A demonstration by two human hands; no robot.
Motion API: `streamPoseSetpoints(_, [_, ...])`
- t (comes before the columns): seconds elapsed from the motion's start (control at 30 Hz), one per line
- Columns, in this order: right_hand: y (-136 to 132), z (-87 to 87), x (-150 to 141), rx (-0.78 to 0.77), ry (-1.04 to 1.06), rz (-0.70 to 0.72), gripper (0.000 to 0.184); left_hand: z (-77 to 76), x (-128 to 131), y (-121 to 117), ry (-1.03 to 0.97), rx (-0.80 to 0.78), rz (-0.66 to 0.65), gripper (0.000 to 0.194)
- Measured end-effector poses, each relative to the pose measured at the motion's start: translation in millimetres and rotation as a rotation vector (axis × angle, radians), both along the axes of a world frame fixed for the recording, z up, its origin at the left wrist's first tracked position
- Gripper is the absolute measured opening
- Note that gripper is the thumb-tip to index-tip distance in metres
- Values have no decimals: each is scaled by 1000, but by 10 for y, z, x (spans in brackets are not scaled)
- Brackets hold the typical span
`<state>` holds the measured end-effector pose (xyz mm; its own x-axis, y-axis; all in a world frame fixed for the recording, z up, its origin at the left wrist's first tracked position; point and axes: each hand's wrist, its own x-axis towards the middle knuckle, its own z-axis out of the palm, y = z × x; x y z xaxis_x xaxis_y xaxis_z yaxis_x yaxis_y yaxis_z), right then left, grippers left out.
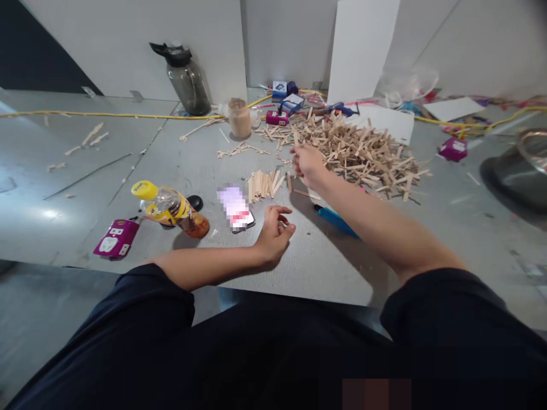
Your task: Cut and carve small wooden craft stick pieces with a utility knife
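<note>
My right hand [309,165] is at the left edge of a large heap of flat wooden craft sticks [367,145]. Its fingers are closed, and a single craft stick [296,135] rises from the fingertips. My left hand [274,236] hovers over the near part of the table, fingers loosely curved and apart, with nothing in them. Between the hands lies a small row of craft sticks [264,185], roughly side by side. A phone [236,209] with a lit, blurred screen rests just left of that row. Partly hidden under my right forearm is a blue tool [337,221].
A yellow-capped drink bottle [173,209] and a purple power block [116,239] stand at left. Farther back are a jar [239,118], a grey water bottle [187,82] and a yellow cable [128,115]. A dark round container [517,162] sits at far right.
</note>
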<state>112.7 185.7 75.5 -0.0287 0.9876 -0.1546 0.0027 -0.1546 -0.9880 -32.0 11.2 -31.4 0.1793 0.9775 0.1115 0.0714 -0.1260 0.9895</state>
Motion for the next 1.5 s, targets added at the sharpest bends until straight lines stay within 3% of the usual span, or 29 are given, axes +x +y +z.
streamPoseSetpoints(0.13, [-855,-283,343,136,-153,86,35,-3,-12,51,10,22,-7,28])
streamPoseSetpoints(0.23, [-1479,-391,539,212,-239,208,25,10,-20,49,29,56,-47,36])
streamPoseSetpoints(0.37, [-1893,-424,751,376,-434,404,25,67,-23,-13,134,151,-122,46])
streamPoseSetpoints(0.47, [-1849,-448,1035,497,-621,482,26,135,-23,-38,222,242,-152,36])
streamPoseSetpoints(0.57, [-1672,-481,1366,489,-904,346,25,215,-41,-2,290,320,-183,20])
streamPoseSetpoints(0.7, [-1559,-531,1581,416,-1117,318,51,314,-159,36,434,551,-194,17])
streamPoseSetpoints(0.8, [-1600,-583,1579,370,-1191,306,50,349,-310,-33,559,644,-105,16])
streamPoseSetpoints(0.97, [-1574,-669,1681,416,-1074,268,35,257,-513,-169,679,552,-13,17])
streamPoseSetpoints(1.07, [-1435,-709,1886,531,-867,77,28,178,-575,-118,798,556,-150,19])
streamPoseSetpoints(1.23, [-1217,-706,2212,679,-628,-211,24,161,-543,202,1141,772,-424,28])
streamPoseSetpoints(1.27, [-1202,-694,2245,697,-590,-229,24,172,-510,293,1146,796,-460,31])
streamPoseSetpoints(1.37, [-1204,-648,2272,745,-494,-230,25,211,-367,588,1107,950,-733,41])
streamPoseSetpoints(1.5, [-1201,-617,2223,736,-421,-151,39,262,-75,939,1089,967,-848,43])
